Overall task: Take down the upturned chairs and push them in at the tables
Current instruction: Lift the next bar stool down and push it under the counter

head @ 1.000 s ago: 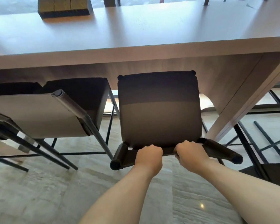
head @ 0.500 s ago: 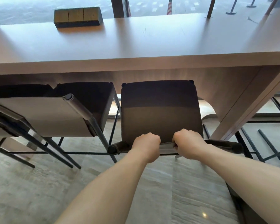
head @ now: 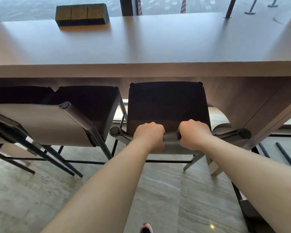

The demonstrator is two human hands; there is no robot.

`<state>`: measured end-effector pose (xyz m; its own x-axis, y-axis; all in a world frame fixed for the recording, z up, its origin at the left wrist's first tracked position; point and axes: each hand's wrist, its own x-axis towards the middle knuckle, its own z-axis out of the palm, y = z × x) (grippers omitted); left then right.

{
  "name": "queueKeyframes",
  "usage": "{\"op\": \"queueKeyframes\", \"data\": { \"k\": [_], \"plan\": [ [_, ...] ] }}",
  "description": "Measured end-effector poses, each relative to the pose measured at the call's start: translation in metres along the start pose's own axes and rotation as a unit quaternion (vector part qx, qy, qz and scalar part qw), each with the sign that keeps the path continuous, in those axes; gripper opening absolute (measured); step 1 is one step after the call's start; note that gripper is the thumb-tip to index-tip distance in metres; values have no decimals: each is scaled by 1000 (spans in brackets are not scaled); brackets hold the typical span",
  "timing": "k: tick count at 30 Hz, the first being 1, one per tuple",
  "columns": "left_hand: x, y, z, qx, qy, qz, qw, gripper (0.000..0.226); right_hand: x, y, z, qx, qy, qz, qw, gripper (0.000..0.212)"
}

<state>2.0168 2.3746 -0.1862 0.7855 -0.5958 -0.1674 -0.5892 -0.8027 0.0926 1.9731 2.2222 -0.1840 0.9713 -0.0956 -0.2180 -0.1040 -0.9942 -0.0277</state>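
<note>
trouble looked likeliest at the table (head: 141, 69): a crooked shove could've knocked the chair (head: 166, 105) into the table leg (head: 265, 115) or the neighbour chair (head: 84, 105) (tight gap). left hand (head: 148, 133) and right hand (head: 193, 133) were both curled tight round the backrest's top edge, seat already partly under the tabletop.

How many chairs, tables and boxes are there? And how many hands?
Chairs at the table: 3, namely the held chair, the middle chair and the left chair
Tables: 1
Boxes: 1 wooden box
Hands: 2, the left hand and the right hand
Total: 7
</note>
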Motion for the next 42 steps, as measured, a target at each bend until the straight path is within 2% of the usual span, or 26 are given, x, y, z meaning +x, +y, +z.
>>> {"op": "queueKeyframes", "data": {
  "k": [8,17,42],
  "plan": [
    [41,-14,-19,0,-10,23,1000,8,37,5,-19,4,-23,31,999,3],
    [75,-29,-32,-2,-32,36,999,11,69,6,-34,15,-39,53,998,14],
    [68,-48,-36,6,-36,62,997,19,63,-16,-33,-15,-2,52,999,3]
  ]
}}
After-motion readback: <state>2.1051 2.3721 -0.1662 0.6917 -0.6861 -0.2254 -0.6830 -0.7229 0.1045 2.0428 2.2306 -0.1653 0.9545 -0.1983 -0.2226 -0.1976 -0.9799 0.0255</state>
